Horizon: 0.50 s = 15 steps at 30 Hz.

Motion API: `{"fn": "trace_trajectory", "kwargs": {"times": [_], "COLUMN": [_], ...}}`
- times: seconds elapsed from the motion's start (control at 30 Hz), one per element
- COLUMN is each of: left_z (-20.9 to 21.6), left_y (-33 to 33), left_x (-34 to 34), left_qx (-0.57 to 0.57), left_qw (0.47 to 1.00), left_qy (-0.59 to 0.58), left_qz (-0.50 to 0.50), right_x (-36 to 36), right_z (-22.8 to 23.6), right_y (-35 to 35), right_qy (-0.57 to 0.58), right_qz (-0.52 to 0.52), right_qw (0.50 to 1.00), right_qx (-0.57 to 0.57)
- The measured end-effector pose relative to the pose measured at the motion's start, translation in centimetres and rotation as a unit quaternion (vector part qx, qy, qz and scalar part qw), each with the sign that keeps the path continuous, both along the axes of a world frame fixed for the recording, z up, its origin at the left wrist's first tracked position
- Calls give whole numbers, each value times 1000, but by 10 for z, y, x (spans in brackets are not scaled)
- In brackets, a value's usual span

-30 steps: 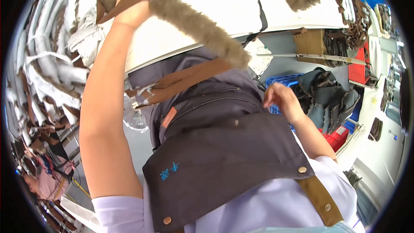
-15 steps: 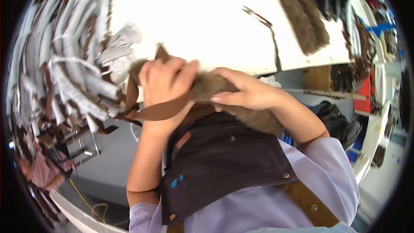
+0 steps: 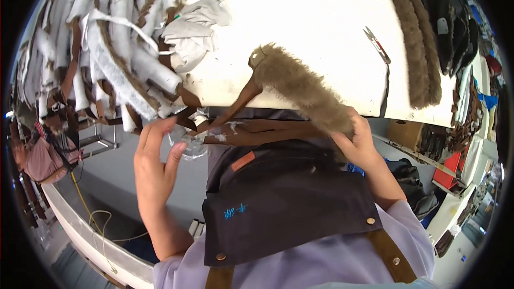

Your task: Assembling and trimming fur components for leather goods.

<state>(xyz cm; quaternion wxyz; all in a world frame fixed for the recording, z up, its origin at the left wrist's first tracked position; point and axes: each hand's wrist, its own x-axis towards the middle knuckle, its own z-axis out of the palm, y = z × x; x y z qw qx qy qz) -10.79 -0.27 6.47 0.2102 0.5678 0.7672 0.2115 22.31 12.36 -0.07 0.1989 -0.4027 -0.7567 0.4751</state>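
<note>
A brown furry strip lies slantwise over the table's near edge, its far end up on the white table. My right hand is closed on the strip's near end, thumb on top. From the far end a flat brown strap runs down toward the left, and more brown straps cross above my dark apron. My left hand is off the furry strip, thumb and fingers apart, next to a piece of clear plastic and the strap ends.
Long white-wrapped rolls with brown fur edges are heaped at the left. Beside them lies crumpled white cloth. Thread snips on a dark band lie at the right, near two furry strips and black pieces.
My left hand has let go of the furry piece and moved down to the left. The furry strip now lies stretched out on the table edge, its near end in my right hand.
</note>
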Motion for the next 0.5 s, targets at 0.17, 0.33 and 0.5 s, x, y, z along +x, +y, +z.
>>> {"fn": "trace_trajectory", "kwargs": {"times": [0.17,0.33,0.5], "left_z": [-13,-23,-30], "left_y": [50,68,65], "left_x": [37,59,62], "left_qx": [165,81,24], "left_qw": [964,879,886], "left_qy": [-204,-469,-456], "left_qz": [-52,-27,-74], "right_x": [4,6,5], "right_z": [-1,2,-2], "right_y": [-7,-15,-14], "right_qy": [-20,-11,2], "right_qz": [36,42,44], "right_qw": [999,998,999], "right_qx": [17,37,-9]}}
